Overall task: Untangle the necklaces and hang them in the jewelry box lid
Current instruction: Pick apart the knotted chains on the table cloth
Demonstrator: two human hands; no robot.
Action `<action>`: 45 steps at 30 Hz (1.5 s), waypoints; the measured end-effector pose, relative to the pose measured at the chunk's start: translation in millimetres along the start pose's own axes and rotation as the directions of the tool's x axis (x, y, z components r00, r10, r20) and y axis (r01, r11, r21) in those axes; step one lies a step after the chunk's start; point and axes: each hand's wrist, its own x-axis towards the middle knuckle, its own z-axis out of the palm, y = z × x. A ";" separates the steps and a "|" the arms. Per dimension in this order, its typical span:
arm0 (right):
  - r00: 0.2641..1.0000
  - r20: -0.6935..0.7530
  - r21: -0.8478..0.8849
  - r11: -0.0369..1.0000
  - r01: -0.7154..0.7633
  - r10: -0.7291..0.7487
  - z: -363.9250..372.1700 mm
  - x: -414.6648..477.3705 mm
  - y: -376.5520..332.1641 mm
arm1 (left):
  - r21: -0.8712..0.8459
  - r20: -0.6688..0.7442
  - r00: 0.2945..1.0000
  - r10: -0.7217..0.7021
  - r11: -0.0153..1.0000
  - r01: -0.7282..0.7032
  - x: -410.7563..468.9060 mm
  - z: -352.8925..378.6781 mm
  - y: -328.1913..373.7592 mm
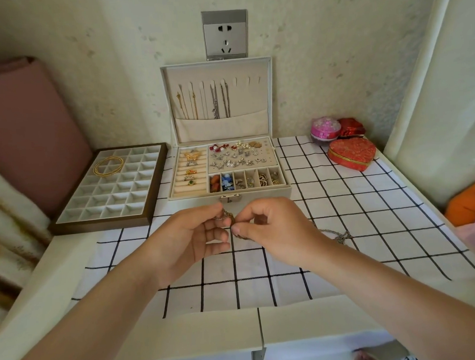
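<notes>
Head cam: left hand (195, 238) & right hand (274, 230) pinch necklace tangle (228, 217) btwn them, near jewelry box (262, 195).

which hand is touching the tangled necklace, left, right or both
Touching, both. The head view shows the left hand pinching the tangled necklace from one side and the right hand pinching it from the other, with no gap.

You have a compartment tray (100, 225) holding gold bangles (108, 166) at the left edge of the desk (50, 277); a red heart-shaped box (351, 154) sits near its back right corner
</notes>
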 end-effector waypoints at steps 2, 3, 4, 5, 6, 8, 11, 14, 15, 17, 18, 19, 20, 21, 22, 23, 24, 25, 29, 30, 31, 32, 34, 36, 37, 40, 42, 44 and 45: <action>1.000 -0.023 -0.010 1.000 0.019 -0.019 -2.0 0.3 -0.3 | 0.001 -0.036 0.999 0.002 1.000 -0.002 0.4 -0.7 -0.4; 0.999 -0.037 -0.014 1.000 0.024 -0.025 -3.1 0.2 -0.7 | 0.000 -0.051 0.999 0.002 1.000 -0.002 0.4 -1.0 -0.1; 0.998 -0.049 -0.018 0.999 0.029 -0.030 -4.3 -0.2 -0.9 | 0.004 -0.057 0.998 0.002 1.000 -0.002 0.1 -1.9 0.3; 0.998 -0.061 -0.019 0.999 0.031 -0.032 -5.1 -0.4 -0.8 | 0.009 -0.054 0.999 0.000 1.000 0.000 -0.2 -3.0 0.9; 0.997 -0.071 -0.016 0.999 0.029 -0.030 -5.8 -0.4 -1.3 | 0.011 -0.047 0.999 -0.004 1.000 0.005 -0.5 -3.6 1.2; 0.997 -0.071 0.027 1.000 0.008 -0.006 -8.3 -0.3 -3.1 | 0.001 -0.054 0.998 -0.013 1.000 0.013 -0.2 -4.3 0.8; 0.998 0.007 0.109 0.992 -0.061 0.060 -10.1 0.3 -6.4 | -0.072 -0.102 0.994 -0.032 0.997 0.024 1.8 -0.4 -2.4; 0.997 0.056 0.088 0.994 -0.059 0.054 -9.7 1.4 -7.7 | -0.213 -0.147 0.987 -0.064 0.977 0.031 4.2 4.8 -5.3; 0.997 0.057 0.087 0.995 -0.054 0.049 -9.3 1.7 -8.0 | -0.248 -0.156 0.985 -0.071 0.968 0.030 4.7 5.4 -5.8; 0.998 0.045 0.105 0.993 -0.051 0.046 -9.8 1.7 -6.6 | -0.289 -0.167 0.983 -0.079 0.957 0.028 5.1 6.3 -5.7; 0.998 0.034 0.113 0.992 -0.049 0.046 -10.3 1.9 -5.3 | -0.297 -0.170 0.982 -0.076 0.955 0.022 5.1 6.4 -5.4; 0.999 0.015 0.115 0.992 -0.043 0.041 -10.4 2.6 -4.1 | -0.298 -0.174 0.982 -0.067 0.954 0.012 5.2 6.2 -5.2; 1.000 -0.010 0.117 0.993 -0.028 0.029 -10.4 3.8 -2.1 | -0.296 -0.181 0.982 -0.058 0.955 0.002 5.3 6.4 -5.1; 0.999 -0.035 0.123 0.992 -0.013 0.018 -10.3 5.0 0.3 | -0.288 -0.189 0.981 -0.047 0.958 -0.009 5.4 6.2 -5.2; 0.999 -0.053 0.132 0.991 -0.002 0.009 -9.9 6.1 1.9 | -0.265 -0.196 0.980 -0.035 0.964 -0.019 5.3 6.2 -5.4; 0.998 -0.061 0.142 0.990 0.001 0.007 -10.2 6.2 1.7 | -0.219 -0.203 0.979 -0.017 0.975 -0.028 5.3 5.8 -6.2; 0.998 -0.063 0.148 0.989 0.001 0.008 -10.7 6.0 1.0 | -0.162 -0.208 0.978 0.001 0.986 -0.035 5.5 5.5 -6.5; 0.998 -0.061 0.157 0.988 0.002 0.008 -11.1 5.6 -0.4 | -0.110 -0.209 0.978 0.019 0.993 -0.042 5.1 5.4 -6.6; 0.996 0.074 0.330 0.941 -0.070 0.049 -8.4 1.4 -7.6 | -0.092 -0.171 0.984 0.048 0.994 -0.064 2.5 8.1 -2.6; 0.990 0.129 0.378 0.920 -0.105 0.059 -6.8 0.3 -9.1 | -0.087 -0.158 0.986 0.050 0.994 -0.065 1.5 9.0 -1.2; 0.982 0.178 0.405 0.904 -0.137 0.069 -5.3 -0.3 -9.9 | -0.069 -0.147 0.988 0.056 0.995 -0.066 0.6 9.2 -0.2; 0.974 0.211 0.403 0.901 -0.163 0.081 -4.2 -0.4 -9.9 | -0.044 -0.138 0.988 0.063 0.997 -0.070 -0.2 9.2 0.7; 0.960 0.255 0.354 0.912 -0.205 0.116 -3.7 -0.1 -10.4 | 0.000 -0.130 0.988 0.078 0.997 -0.079 -1.4 8.4 2.2; 0.954 0.274 0.307 0.929 -0.207 0.122 -3.8 0.0 -11.3 | 0.035 -0.120 0.989 0.085 0.996 -0.081 -3.0 7.2 4.4; 0.956 0.272 0.282 0.941 -0.189 0.111 -4.2 -0.1 -11.6 | 0.058 -0.117 0.990 0.085 0.995 -0.078 -3.5 6.4 5.3; 0.975 0.198 0.234 0.961 -0.150 0.104 -5.3 1.6 -9.9 | 0.151 -0.121 0.989 0.080 0.987 -0.061 -4.6 2.8 8.0; 0.985 0.116 0.249 0.956 -0.155 0.130 -7.5 3.5 -7.8 | 0.193 -0.132 0.989 0.074 0.980 -0.048 -4.5 -0.9 9.6; 0.989 0.039 0.209 0.967 -0.146 0.140 -10.9 4.4 -6.7 | 0.189 -0.146 0.987 0.061 0.981 -0.033 -4.5 -4.6 11.1; 0.991 0.003 0.177 0.975 -0.136 0.137 -12.2 5.0 -6.0 | 0.190 -0.151 0.987 0.054 0.982 -0.024 -4.5 -6.1 11.8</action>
